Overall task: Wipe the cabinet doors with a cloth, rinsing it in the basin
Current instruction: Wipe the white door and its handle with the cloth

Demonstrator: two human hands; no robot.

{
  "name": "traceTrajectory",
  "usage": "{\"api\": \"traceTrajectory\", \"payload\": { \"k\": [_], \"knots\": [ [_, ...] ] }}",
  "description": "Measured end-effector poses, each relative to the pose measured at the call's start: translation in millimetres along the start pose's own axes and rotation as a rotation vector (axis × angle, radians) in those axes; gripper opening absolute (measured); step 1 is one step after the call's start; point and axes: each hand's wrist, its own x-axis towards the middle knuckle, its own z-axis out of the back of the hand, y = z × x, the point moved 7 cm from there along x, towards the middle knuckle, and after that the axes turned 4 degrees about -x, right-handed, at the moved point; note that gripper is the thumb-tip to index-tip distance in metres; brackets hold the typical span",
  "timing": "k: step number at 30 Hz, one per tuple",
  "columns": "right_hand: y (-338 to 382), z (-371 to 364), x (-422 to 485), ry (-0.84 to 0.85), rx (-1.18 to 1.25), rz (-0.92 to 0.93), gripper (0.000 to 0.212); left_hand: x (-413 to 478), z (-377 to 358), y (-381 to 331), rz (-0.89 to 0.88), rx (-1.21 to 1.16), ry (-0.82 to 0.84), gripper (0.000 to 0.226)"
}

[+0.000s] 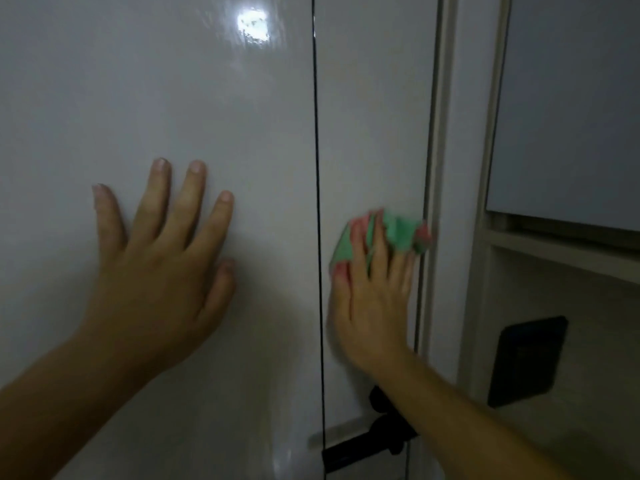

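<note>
Wiping hand: right hand [374, 306] lies over the cloth [398, 230] with its fingers extended, pressing it against the right cabinet door [370, 116]. The fingers are not closed around the cloth. The hand's outline is motion-blurred.
Cloth position: on the right cabinet door, touching its surface close to the door's right edge, level with the upper part of the right hand.
Cloth condition: green with pink-red patches, bunched. Folds show between the fingers and beyond the fingertips.
Bracing hand: left hand [156, 271] lies flat on the left cabinet door [156, 98], fingers straight and spread wide, thumb out to the side. It holds nothing.
Door surfaces: both doors are glossy and pale. A light reflection [252, 24] shows near the top of the left cabinet door.
Seam: a thin dark vertical seam [316, 133] separates the two doors and runs between the two hands.
Handle: a black handle [384, 431] sits low on the right cabinet door, partly hidden behind the right forearm.
Frame: a pale vertical frame strip [440, 133] stands just beside the right door's edge, near the cloth.
Adjacent unit: a grey panel [571, 116] occupies the upper right, with a recess beneath it.
Wall fitting: a black plate [526, 362], rectangular, is fixed to the surface below that recess. Its type cannot be determined.
</note>
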Motion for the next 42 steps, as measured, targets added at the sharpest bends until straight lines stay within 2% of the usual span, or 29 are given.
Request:
{"api": "traceTrajectory", "payload": {
  "k": [3,7,9,14,16,21,27,31,36,38,42],
  "knots": [
    [-3,-4,-11,0.039,0.006,0.014,0.056,0,-2,-1,0.005,0.008,-0.009,0.07],
    [2,17,63,-0.098,0.004,-0.094,0.058,-2,-4,1,-0.025,0.027,-0.054,0.067],
    [4,15,63,-0.107,-0.009,-0.097,0.06,-3,-4,4,-0.034,0.038,-0.066,0.065],
    [-7,-19,-37,0.038,-0.009,-0.044,0.059,-20,-11,-7,-0.04,0.023,-0.068,0.065],
    [-6,-19,-33,0.046,-0.023,-0.02,0.058,-37,-19,-18,-0.07,0.02,-0.044,0.065],
    [36,8,49,-0.031,-0.067,0.091,0.059,-53,-27,-13,-0.037,0.041,-0.042,0.063],
    [32,-13,-20,0.069,-0.165,0.224,0.059,-59,-32,-27,-0.002,0.023,-0.008,0.066],
    [31,-10,-12,0.084,-0.136,0.188,0.058,-64,-37,-27,0.011,0.048,0.011,0.068],
    [46,9,57,-0.019,-0.061,0.042,0.06,-64,-40,-25,0.01,0.075,0.044,0.073],
    [53,5,40,-0.007,-0.077,0.095,0.06,-64,-39,-23,0.009,0.064,0.048,0.075],
    [54,-16,-28,0.108,-0.168,0.345,0.062,-75,-39,-21,0.038,0.03,0.033,0.075]
  ]
}}
